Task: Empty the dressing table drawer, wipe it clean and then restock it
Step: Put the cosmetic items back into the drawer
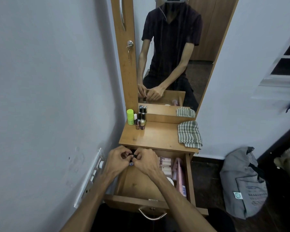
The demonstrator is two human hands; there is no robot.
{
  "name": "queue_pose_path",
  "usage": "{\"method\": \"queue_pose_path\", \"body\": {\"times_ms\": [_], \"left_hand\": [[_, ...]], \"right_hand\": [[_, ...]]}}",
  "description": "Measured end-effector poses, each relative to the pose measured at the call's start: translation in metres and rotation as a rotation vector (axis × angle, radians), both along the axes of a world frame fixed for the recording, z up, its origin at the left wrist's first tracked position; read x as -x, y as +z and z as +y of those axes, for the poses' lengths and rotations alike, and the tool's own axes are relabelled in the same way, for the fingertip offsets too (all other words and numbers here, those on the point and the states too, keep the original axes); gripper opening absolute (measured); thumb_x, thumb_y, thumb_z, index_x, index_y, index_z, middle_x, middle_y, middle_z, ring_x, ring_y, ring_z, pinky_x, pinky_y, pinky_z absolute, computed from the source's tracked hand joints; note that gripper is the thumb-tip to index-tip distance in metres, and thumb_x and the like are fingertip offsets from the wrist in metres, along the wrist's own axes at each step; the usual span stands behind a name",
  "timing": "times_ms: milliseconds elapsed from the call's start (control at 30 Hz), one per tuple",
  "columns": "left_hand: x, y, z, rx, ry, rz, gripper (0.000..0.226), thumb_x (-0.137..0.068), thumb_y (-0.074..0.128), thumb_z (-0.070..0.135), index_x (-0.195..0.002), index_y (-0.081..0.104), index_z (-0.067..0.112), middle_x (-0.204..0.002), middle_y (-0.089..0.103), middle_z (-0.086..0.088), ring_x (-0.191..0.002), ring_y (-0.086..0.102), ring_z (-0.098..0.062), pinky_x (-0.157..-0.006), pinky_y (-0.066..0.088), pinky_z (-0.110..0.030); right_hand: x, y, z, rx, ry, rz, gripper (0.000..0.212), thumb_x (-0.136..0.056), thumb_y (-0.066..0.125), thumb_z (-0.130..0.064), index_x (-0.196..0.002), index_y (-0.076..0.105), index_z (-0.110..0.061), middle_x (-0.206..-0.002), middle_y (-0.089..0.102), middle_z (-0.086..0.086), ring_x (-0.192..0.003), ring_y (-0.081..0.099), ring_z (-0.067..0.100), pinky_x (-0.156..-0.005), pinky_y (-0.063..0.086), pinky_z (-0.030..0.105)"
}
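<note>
Drawer (pixel 188 178) stands pulled out below the desk (pixel 157 138), only partly emptied: pink tubes (pixel 165 164) and a pink packet (pixel 180 178) lie along its 3 o'clock side. Both hands meet at its 11 o'clock corner, left hand (pixel 115 160) and right hand (pixel 145 160), each grip pinched on small dark bottles (pixel 132 156). Emptying looks to be the step in hand; next, lift these toward 12 o'clock beside the cosmetics (pixel 137 118), clear of the striped cloth (pixel 189 133).
</note>
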State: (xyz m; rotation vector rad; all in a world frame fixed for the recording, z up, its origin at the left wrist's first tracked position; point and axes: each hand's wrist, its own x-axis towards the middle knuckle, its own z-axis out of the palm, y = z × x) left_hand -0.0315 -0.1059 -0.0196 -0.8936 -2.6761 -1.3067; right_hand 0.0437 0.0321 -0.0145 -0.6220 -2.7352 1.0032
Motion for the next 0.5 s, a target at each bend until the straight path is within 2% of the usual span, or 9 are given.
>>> {"method": "queue_pose_path", "body": {"times_ms": [133, 267, 500], "left_hand": [[-0.003, -0.008, -0.005, 0.107, -0.001, -0.003, 0.015, -0.072, 0.087, 0.009, -0.084, 0.079, 0.014, -0.080, 0.072, 0.006, -0.069, 0.064, -0.007, -0.067, 0.054, -0.021], [0.000, -0.015, -0.007, 0.178, 0.011, 0.024, 0.013, -0.074, 0.086, 0.015, -0.085, 0.080, 0.015, -0.084, 0.074, 0.006, -0.075, 0.065, -0.012, -0.072, 0.054, -0.028], [0.007, -0.029, -0.006, 0.234, 0.026, 0.054, 0.012, -0.075, 0.085, 0.020, -0.083, 0.078, 0.018, -0.085, 0.073, 0.010, -0.080, 0.058, -0.011, -0.070, 0.043, -0.021]], "right_hand": [[-0.003, -0.013, -0.006, 0.011, 0.026, -0.043, 0.025, -0.078, 0.065, -0.037, -0.099, 0.075, -0.027, -0.081, 0.076, -0.006, -0.084, 0.071, 0.020, -0.072, 0.055, 0.029], [0.000, -0.024, -0.009, -0.004, 0.029, -0.047, 0.024, -0.083, 0.067, -0.037, -0.103, 0.075, -0.027, -0.087, 0.077, -0.005, -0.087, 0.072, 0.019, -0.076, 0.056, 0.030], [0.006, -0.035, -0.010, -0.022, 0.031, -0.057, 0.026, -0.082, 0.066, -0.038, -0.104, 0.074, -0.028, -0.089, 0.078, -0.005, -0.092, 0.072, 0.020, -0.079, 0.056, 0.032]]}}
